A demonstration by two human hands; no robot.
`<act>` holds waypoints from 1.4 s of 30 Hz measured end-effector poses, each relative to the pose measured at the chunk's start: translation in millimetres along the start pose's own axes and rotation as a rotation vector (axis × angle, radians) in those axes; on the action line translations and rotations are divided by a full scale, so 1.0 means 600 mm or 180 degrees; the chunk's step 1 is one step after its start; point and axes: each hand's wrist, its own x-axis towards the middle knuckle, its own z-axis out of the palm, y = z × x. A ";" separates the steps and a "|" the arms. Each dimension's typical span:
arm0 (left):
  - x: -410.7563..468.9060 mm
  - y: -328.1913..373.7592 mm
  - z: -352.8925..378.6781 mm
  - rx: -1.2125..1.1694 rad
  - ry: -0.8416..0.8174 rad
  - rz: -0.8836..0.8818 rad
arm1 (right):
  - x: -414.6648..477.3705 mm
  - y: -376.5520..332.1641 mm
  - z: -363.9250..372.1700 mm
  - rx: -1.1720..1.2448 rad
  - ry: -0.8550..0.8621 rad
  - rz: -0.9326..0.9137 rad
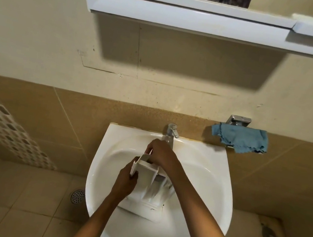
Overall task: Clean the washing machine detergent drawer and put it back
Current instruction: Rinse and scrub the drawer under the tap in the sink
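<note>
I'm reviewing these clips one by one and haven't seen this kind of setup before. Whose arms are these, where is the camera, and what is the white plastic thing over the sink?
There is no machine here: a person wears one wide-angle camera on the head, so you look down along their own bare arms. Below is a white washbasin with a chrome tap at its back. Over the bowl both hands hold a white detergent drawer from a washing machine. The left hand grips its left side; the right hand is at its far end, near the tap. I cannot tell whether water is running. A blue cloth hangs on a wall holder to the right, and a mirror cabinet is above.
</note>
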 end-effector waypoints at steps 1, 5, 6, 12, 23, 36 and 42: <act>-0.001 0.000 0.000 -0.0017 0.0000 0.0004 | 0.001 0.001 -0.002 -0.0035 0.0023 -0.0017; -0.001 0.002 0.001 0.0003 0.0011 0.0020 | 0.002 0.010 -0.010 -0.0064 0.0209 -0.0113; 0.000 0.001 0.002 0.0016 0.0031 0.0012 | 0.000 0.010 -0.005 -0.0146 0.0320 -0.0178; 0.003 -0.003 0.008 -0.0002 0.0071 -0.0104 | -0.006 0.003 0.006 -0.0432 0.0414 -0.0351; 0.004 -0.004 0.008 -0.0018 0.0080 -0.0113 | -0.010 0.014 0.021 -0.0004 0.0740 0.0190; 0.004 -0.006 0.009 0.0010 0.0109 -0.0071 | -0.012 0.025 0.018 0.0266 0.0684 0.0281; 0.001 -0.002 0.009 -0.0012 0.0134 -0.0041 | -0.006 0.016 -0.018 0.0066 -0.0211 0.0285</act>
